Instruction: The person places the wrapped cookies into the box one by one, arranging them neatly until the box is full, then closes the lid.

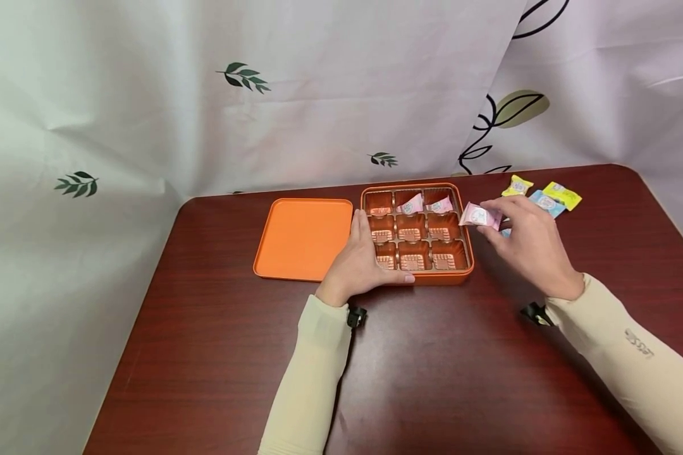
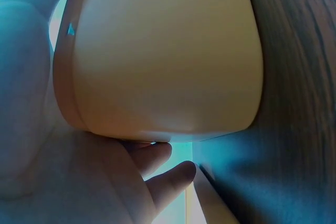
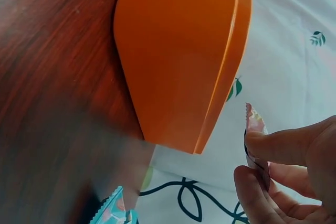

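Observation:
An orange box with a copper-coloured insert of several compartments stands on the table. Two pink wrapped candies, one in the back middle compartment and one in the back right, lie inside it. My left hand rests against the box's left side and front edge, fingers straight and thumb along the front. Between thumb and fingers, my right hand pinches a pink wrapped candy just outside the box's right rim. In the right wrist view that candy is seen edge-on, raised beside the box wall.
The orange lid lies flat left of the box. Beyond my right hand are yellow wrapped candies and a blue wrapped candy; another blue one is partly hidden under the hand. A patterned cloth hangs behind the dark red table.

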The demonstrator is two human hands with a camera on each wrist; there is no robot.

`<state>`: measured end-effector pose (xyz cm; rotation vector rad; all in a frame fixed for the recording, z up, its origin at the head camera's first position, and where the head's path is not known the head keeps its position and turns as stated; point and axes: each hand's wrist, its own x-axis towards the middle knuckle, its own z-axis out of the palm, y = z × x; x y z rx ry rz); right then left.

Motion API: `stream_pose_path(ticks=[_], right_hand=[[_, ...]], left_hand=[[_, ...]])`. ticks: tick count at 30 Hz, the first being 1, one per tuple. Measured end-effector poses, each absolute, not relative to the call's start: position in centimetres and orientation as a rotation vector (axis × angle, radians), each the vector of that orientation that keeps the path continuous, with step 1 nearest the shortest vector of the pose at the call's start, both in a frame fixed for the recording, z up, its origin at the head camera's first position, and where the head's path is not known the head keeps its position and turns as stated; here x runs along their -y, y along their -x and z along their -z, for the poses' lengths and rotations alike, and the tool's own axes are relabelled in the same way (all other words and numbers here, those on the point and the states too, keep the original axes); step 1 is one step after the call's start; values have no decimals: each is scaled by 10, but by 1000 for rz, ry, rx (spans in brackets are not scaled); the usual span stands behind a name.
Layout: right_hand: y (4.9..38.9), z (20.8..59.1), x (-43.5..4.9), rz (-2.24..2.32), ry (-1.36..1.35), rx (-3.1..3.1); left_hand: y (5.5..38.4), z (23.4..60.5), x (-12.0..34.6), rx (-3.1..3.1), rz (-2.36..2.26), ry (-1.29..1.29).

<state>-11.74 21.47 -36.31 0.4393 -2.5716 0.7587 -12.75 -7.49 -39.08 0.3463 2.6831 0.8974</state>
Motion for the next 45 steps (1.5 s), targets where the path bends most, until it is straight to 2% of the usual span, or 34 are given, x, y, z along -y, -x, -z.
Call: stream_pose_path(ticks=[45], right_hand=[[132,351,-184,-844,-429,2618]], left_hand=[[128,390,74,-2676,-911,-348]])
